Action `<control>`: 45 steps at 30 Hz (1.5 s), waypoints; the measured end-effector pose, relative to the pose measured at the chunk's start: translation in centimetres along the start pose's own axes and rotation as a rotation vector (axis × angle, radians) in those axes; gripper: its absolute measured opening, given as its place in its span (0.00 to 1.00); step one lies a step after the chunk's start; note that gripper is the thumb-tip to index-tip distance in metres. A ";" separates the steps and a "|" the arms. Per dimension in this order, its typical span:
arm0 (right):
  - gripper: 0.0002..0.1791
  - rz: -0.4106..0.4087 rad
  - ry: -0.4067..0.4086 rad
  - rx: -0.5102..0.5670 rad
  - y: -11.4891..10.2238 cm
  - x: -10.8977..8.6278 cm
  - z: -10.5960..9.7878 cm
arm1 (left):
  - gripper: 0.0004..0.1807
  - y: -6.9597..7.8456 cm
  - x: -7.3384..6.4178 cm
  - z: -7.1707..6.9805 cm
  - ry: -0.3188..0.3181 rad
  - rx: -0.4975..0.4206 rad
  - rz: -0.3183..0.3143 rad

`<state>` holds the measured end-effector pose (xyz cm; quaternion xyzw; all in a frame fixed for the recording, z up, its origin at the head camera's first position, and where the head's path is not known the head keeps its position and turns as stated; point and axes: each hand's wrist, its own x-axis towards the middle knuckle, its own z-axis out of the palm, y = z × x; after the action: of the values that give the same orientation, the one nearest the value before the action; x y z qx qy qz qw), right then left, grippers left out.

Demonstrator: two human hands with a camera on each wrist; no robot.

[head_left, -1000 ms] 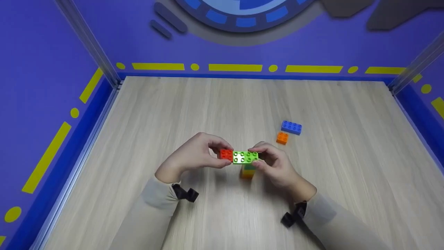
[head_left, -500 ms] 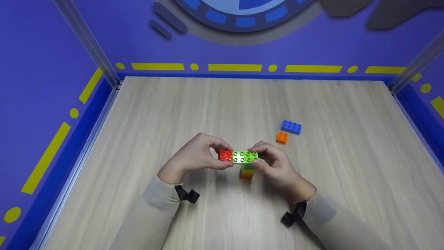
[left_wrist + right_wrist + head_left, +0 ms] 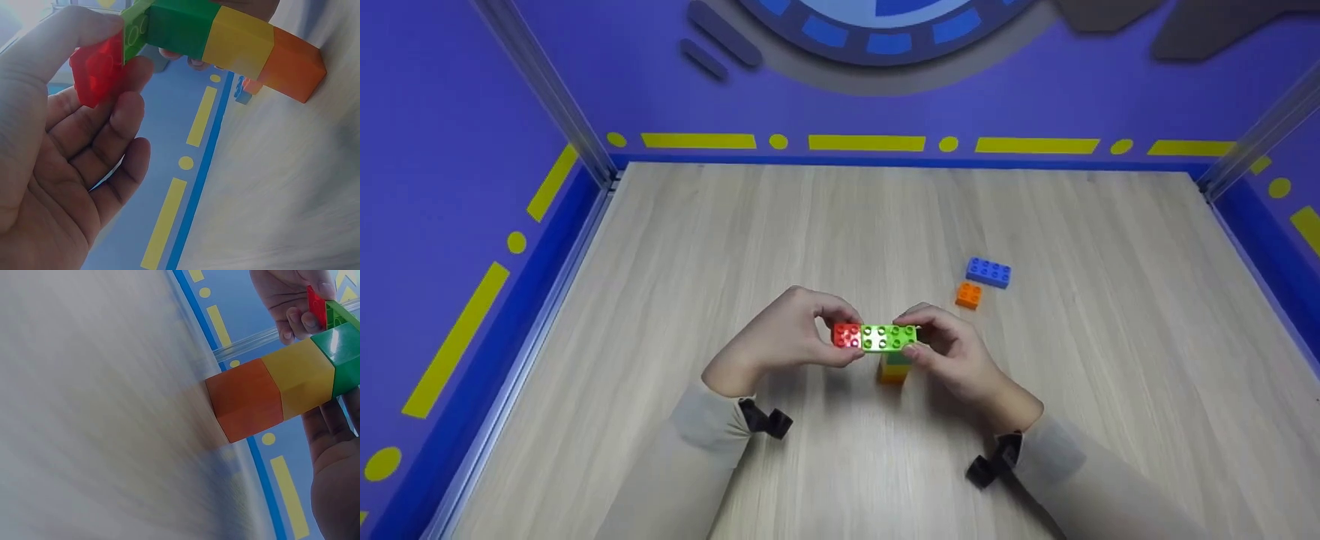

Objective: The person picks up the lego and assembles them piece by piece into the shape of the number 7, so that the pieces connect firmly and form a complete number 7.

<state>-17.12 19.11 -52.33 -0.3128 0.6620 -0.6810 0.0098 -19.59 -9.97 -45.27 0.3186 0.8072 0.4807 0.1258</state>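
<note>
My left hand (image 3: pixel 780 337) pinches a small red building brick (image 3: pixel 847 335) between thumb and fingers. The red brick sits end to end with a longer light green brick (image 3: pixel 889 337), studs up; whether they are joined I cannot tell. Thumb and fingers of my right hand (image 3: pixel 960 356) grip the light green brick's right end. That brick lies across the top of a tower, its left part overhanging. Below it come a dark green brick (image 3: pixel 183 28), a yellow brick (image 3: pixel 239 42) and, on the table, an orange brick (image 3: pixel 293 64).
Behind my right hand, a blue brick (image 3: pixel 988 272) and a small loose orange brick (image 3: pixel 968 295) lie on the wooden table (image 3: pixel 750 225). Blue-purple panels (image 3: pixel 870 112) with yellow markings border the table at the back and sides.
My left wrist and thumb have shifted very slightly, the hand still gripping the red brick. The bricks and my right hand stay nearly in place.
</note>
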 end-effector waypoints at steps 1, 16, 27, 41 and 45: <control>0.18 0.008 -0.001 0.006 0.0 0.0 0.0 | 0.12 0.0 0.0 0.0 0.001 -0.001 0.002; 0.23 -0.004 -0.071 0.027 0.2 0.1 -1.4 | 0.11 -0.1 0.2 0.3 0.011 0.017 0.004; 0.14 0.130 0.451 -0.077 0.6 1.0 -5.2 | 0.11 -0.2 0.2 0.4 0.020 0.003 -0.028; 0.23 0.383 0.696 -0.595 2.0 0.9 -11.9 | 0.10 -0.4 0.2 0.5 0.046 0.007 -0.020; 0.25 0.465 0.620 -0.714 2.4 0.7 -12.5 | 0.10 -0.2 0.2 0.5 0.044 0.004 -0.022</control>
<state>-24.10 29.72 -53.33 0.0746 0.8765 -0.4536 -0.1427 -19.57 -9.56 -45.72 0.2992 0.8142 0.4846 0.1129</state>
